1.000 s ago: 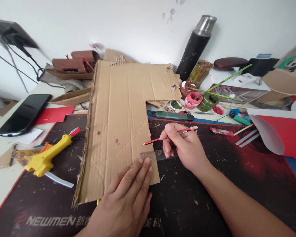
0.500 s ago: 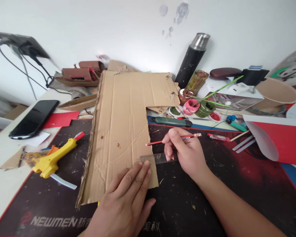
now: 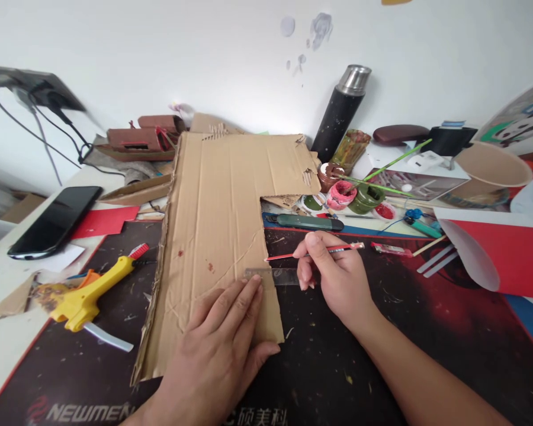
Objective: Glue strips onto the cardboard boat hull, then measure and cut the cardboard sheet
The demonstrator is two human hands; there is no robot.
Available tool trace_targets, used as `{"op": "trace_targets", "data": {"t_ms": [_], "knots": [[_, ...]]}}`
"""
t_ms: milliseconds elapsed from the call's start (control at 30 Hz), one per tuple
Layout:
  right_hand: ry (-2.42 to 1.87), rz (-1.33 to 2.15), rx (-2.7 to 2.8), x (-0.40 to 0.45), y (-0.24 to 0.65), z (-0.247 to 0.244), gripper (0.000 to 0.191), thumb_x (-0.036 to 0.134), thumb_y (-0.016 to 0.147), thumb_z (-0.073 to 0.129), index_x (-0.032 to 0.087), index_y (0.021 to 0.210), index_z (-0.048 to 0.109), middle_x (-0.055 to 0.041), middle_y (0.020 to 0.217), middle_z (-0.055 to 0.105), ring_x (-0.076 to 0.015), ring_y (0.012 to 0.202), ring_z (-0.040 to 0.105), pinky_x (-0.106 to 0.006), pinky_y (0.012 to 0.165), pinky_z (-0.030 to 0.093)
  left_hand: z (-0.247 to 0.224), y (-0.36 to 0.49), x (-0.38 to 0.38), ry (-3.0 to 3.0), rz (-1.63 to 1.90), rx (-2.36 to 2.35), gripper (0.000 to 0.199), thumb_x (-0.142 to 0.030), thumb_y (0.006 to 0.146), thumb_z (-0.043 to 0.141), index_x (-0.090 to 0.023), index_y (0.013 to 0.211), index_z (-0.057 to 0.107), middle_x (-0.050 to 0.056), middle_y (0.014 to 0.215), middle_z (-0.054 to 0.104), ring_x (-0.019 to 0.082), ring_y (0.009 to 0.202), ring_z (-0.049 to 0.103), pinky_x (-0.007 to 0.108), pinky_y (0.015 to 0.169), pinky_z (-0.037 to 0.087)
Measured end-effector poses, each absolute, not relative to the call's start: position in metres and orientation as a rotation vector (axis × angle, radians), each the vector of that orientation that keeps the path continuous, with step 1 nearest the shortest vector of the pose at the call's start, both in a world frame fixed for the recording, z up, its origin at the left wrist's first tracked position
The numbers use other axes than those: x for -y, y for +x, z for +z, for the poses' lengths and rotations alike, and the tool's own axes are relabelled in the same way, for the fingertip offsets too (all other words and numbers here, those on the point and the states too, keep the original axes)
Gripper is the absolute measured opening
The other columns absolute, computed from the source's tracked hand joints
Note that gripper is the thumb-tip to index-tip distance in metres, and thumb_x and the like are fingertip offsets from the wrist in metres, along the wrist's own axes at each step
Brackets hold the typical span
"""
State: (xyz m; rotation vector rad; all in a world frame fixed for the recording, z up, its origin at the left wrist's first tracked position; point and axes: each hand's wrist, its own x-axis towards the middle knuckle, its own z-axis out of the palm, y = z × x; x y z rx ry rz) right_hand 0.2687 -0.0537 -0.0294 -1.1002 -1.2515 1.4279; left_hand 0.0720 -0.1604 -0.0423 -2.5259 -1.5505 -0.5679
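My left hand (image 3: 222,331) lies flat with fingers stretched on a large notched sheet of cardboard (image 3: 213,219), its fingertips at the end of a clear ruler (image 3: 286,276). The ruler lies across the cardboard's narrow lower part and sticks out past its right edge over the dark mat. In my right hand (image 3: 337,272) a red and black pencil (image 3: 288,255) is pinched between thumb and fingers. Its tip points left and is close to the cardboard's right edge, above the ruler; I cannot tell if it touches.
A yellow glue gun (image 3: 89,296) and a black phone (image 3: 55,222) lie left. Behind the mat (image 3: 328,355) are a green utility knife (image 3: 308,222), open paint jars (image 3: 342,194) with brushes, and a black thermos (image 3: 340,112). Red paper (image 3: 510,254) curls at the right.
The ruler has shifted slightly up along the cardboard, with my left fingertips. The pencil tip has moved slightly right, towards the cardboard's edge. The whole view has tilted a little.
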Motion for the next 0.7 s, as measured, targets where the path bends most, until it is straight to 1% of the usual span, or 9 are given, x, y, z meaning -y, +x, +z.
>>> {"op": "trace_targets", "data": {"t_ms": [200, 433, 700], "knots": [[-1.101, 1.356, 1.304, 0.054, 0.2699, -0.0326, 0.048, 0.063, 0.102, 0.066, 0.021, 0.08, 0.071, 0.0038, 0.049, 0.058, -0.0127, 0.041, 0.055, -0.024, 0.043, 0.039, -0.0439, 0.0736, 0.1609, -2.506, -0.564, 1.582, 0.061, -0.052, 0.114, 0.04, -0.004, 0.14, 0.067, 0.014, 0.144, 0.073, 0.031, 0.125, 0.065, 0.045, 0.11, 0.042], [-1.145, 1.352, 1.307, 0.0508, 0.27, -0.0354, 0.05, 0.066, 0.1, 0.066, 0.021, 0.08, 0.07, 0.0038, 0.048, 0.057, -0.0133, 0.04, 0.056, -0.024, 0.042, 0.039, -0.0449, 0.0721, 0.1592, -2.497, -0.558, 1.583, 0.064, -0.054, 0.114, 0.037, -0.005, 0.143, 0.065, 0.013, 0.15, 0.069, 0.031, 0.131, 0.063, 0.046, 0.116, 0.038], [-1.163, 1.34, 1.308, 0.0527, 0.2682, -0.0349, 0.047, 0.063, 0.101, 0.067, 0.021, 0.079, 0.072, 0.0033, 0.048, 0.058, -0.013, 0.04, 0.055, -0.024, 0.041, 0.039, -0.0442, 0.0728, 0.1576, -2.496, -0.542, 1.573, 0.067, -0.055, 0.114, 0.035, -0.003, 0.144, 0.064, 0.015, 0.154, 0.066, 0.031, 0.135, 0.061, 0.046, 0.117, 0.036]]}}
